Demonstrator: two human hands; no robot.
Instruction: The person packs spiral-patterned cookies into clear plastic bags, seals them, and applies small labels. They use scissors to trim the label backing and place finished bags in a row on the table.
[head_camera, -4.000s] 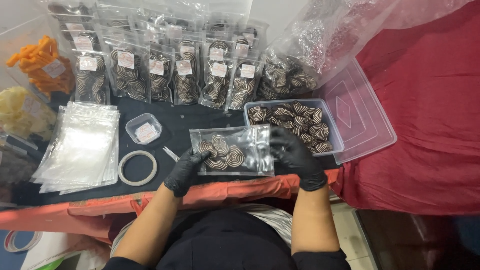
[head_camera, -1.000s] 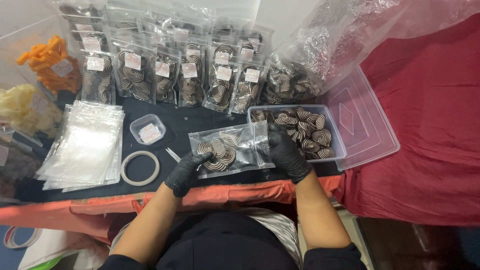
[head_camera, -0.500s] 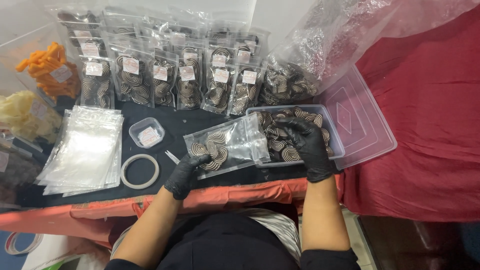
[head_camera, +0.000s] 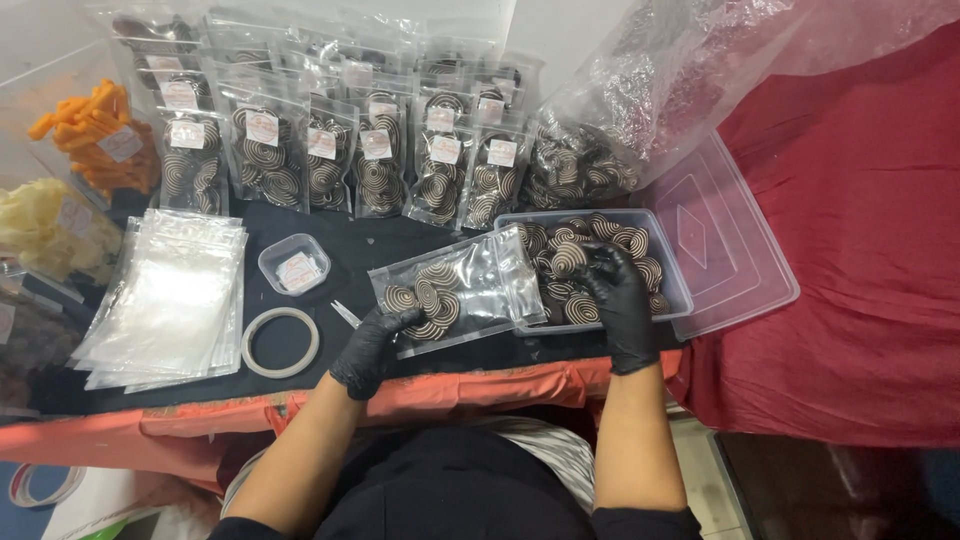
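Now left fingers grasping pouch corner; right fingers clenched on swirl cookies in tub.

A clear zip pouch half filled with brown-and-cream spiral biscuits lies tilted on the dark worktop, its mouth over the rim of a clear plastic tub. Behind it stand rows of filled pouches, each with a small white-and-red label; right of them sags a big clear bulk bag. At left lie a stack of empty clear pouches, a small box of labels, and orange snack bags.
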